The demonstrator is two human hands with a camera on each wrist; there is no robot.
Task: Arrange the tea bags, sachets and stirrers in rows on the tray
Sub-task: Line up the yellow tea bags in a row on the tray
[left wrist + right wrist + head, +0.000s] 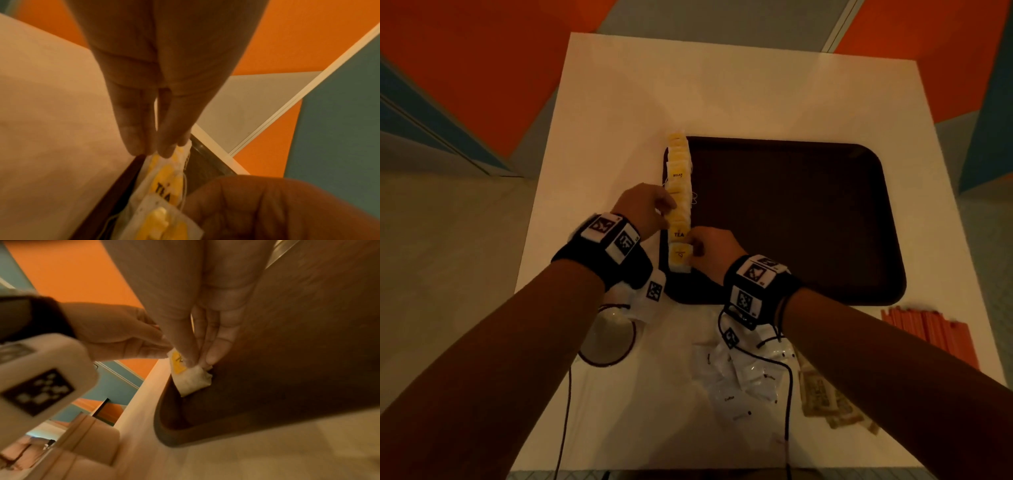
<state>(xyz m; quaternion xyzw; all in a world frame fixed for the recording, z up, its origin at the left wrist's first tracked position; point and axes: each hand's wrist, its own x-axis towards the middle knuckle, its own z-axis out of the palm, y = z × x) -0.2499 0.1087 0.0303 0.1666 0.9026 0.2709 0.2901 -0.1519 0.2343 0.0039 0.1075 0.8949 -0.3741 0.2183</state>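
A dark brown tray [791, 222] lies on the white table [619, 102]. A row of yellow tea bags [678, 171] runs along the tray's left edge, overlapping one another. My left hand [654, 210] comes from the left and pinches a tea bag in the row with nearly straight fingertips [139, 148]; the bag marked TEA [164, 186] lies just below it. My right hand [697, 245] comes from the right and pinches the nearest tea bag [191, 379] between thumb and fingers [216, 353]. That bag rests inside the tray's left rim [164, 402].
Near the table's front lie a heap of white sachets [746, 380] and some brown sachets [822, 401]. Orange stirrers [928, 329] are stacked at the right edge. A round glass container [609, 339] stands under my left wrist. Most of the tray is bare.
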